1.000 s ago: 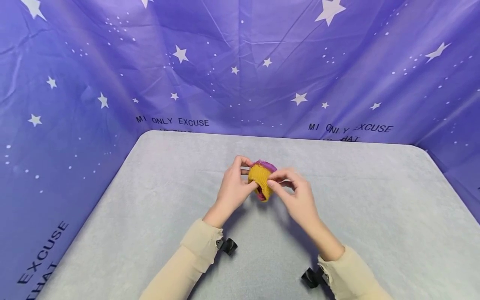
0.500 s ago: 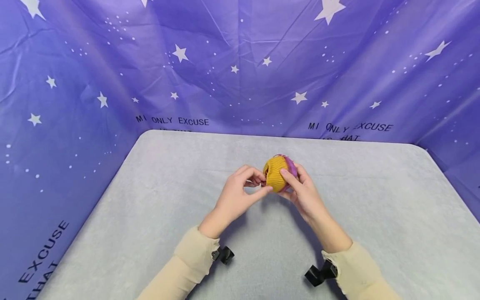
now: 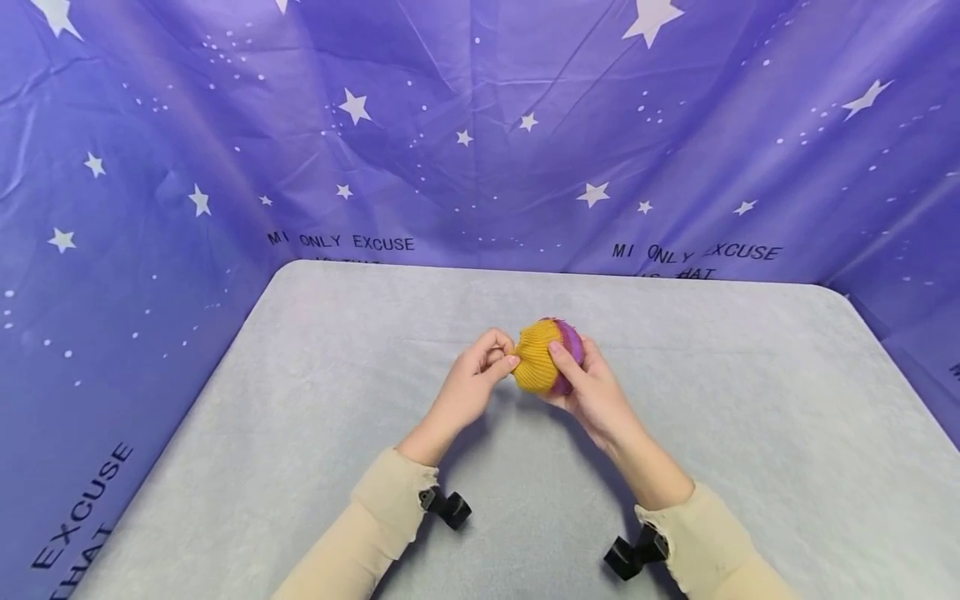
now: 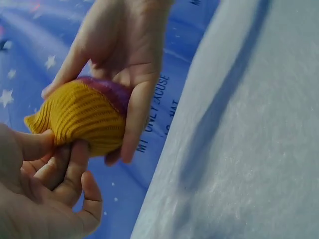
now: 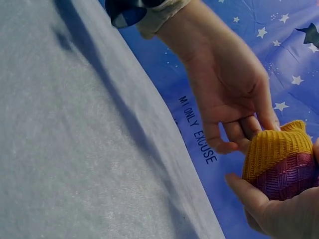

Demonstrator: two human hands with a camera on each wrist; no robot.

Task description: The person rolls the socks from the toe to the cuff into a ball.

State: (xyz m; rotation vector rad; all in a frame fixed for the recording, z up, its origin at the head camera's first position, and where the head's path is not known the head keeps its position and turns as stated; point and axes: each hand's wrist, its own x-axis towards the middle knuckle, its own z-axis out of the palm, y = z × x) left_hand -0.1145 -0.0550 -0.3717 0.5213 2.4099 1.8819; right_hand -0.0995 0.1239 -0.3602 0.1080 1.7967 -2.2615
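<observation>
A rounded bundle of balled-up socks point(image 3: 534, 367), with a mustard ribbed cuff and a purple part, is held above the table between both hands. My right hand point(image 3: 600, 404) grips its purple side, the thumb lying along the ribbing. At the other end my left hand point(image 3: 463, 392) pinches the gathered edge of the cuff between thumb and fingers. The left wrist view shows the ribbed sock bundle point(image 4: 92, 119) drawn to a small peak at the pinch. In the right wrist view the purple knit of the socks point(image 5: 284, 177) faces the right palm.
A light grey cloth-covered table point(image 3: 300, 467) lies beneath the hands. Behind and beside it hangs a purple-blue curtain point(image 3: 420, 150) with white stars and black lettering. Black wrist cameras, left point(image 3: 450, 508) and right point(image 3: 626, 557), are strapped at the beige sleeves.
The sock bundle has shifted right and turned, its cuff now facing left. My right hand has gone from pinching the cuff to gripping the purple side; my left now pinches the cuff, drawing it closed.
</observation>
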